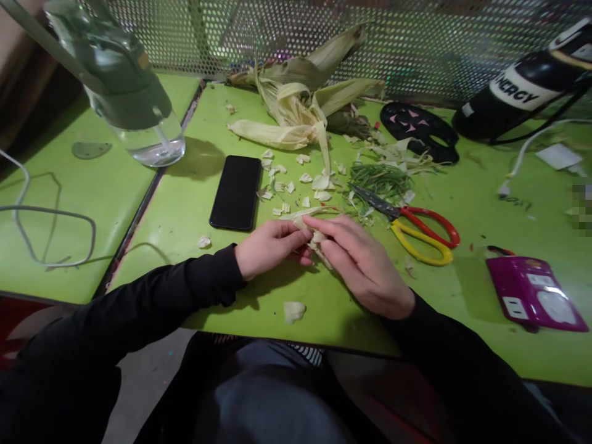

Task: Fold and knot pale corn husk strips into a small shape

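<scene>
Both hands meet over the green table (259,302) around a small pale bundle of husk (317,242). My left hand (277,245) pinches its left side between thumb and fingers. From the right, my right hand (361,262) closes on the same bundle with thumb and index finger. Cut pale husk pieces (305,178) lie scattered behind the hands, and one larger piece (294,311) lies in front. Dried corn husks (296,117) are heaped at the back. Scissors with red and yellow handles (416,231) rest right of a pile of green strips (382,179).
A black phone (235,192) lies behind my left hand. A clear-bottomed green bottle (134,92) stands back left, near cables. At the right are a black palette-shaped object (419,131), a black bottle (522,89) and a purple case (536,293). A perforated metal panel (411,49) borders the back.
</scene>
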A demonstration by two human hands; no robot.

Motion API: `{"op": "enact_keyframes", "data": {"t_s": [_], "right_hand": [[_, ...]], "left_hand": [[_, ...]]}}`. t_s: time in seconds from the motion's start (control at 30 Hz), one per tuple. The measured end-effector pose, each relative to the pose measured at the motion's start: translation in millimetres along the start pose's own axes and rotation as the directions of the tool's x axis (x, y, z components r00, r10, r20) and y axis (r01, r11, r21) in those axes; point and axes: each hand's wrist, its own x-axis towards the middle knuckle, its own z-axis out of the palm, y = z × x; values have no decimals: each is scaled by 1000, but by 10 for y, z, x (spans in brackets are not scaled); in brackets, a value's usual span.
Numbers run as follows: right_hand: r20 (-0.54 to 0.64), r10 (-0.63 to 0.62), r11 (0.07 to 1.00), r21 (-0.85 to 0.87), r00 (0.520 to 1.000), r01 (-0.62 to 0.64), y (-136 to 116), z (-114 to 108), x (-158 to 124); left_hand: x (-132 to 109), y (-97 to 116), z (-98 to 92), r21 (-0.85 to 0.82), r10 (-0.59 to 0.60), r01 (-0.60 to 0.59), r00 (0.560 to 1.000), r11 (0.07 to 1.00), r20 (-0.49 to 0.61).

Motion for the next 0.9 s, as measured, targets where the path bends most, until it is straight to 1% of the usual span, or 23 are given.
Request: {"op": "enact_keyframes", "data": {"t_s": [0.1,0.2,0.3,0.43,0.5,0.6,0.7,0.8,0.9], "right_hand": [[-41,-13,999,-50,999,11,6,18,-5],[-125,30,998,-49,992,-37,12,32,-13],[-171,22,997,-73,985,-35,5,24,-15],[-167,-55,987,-158,984,29,7,2,-12],[-169,-81,979,-201,982,46,18,-7,-12],[-155,-100,970,-235,983,62,35,-25,-17],[-130,-99,966,-252,987,63,39,-44,-21],[-125,-117,964,-254,985,82,29,-57,-15],[-121,-139,964,-243,983,107,21,-61,-2]], "left_hand": [[-1,0,-1,6,2,-2,1000,1000,-3],[-9,3,6,-21,4,-4,1000,1000,9],[-29,20,30,-39,-5,4,1000,999,-21],[-57,63,72,-58,-49,44,995,997,-86],[-64,84,85,-77,-38,30,994,997,-99],[-64,104,88,-89,4,-11,997,996,-83],[-60,108,79,-58,34,-38,997,998,-70],[-50,98,70,-20,51,-52,996,998,-69],[-36,77,62,-17,73,-74,996,997,-48]]}}
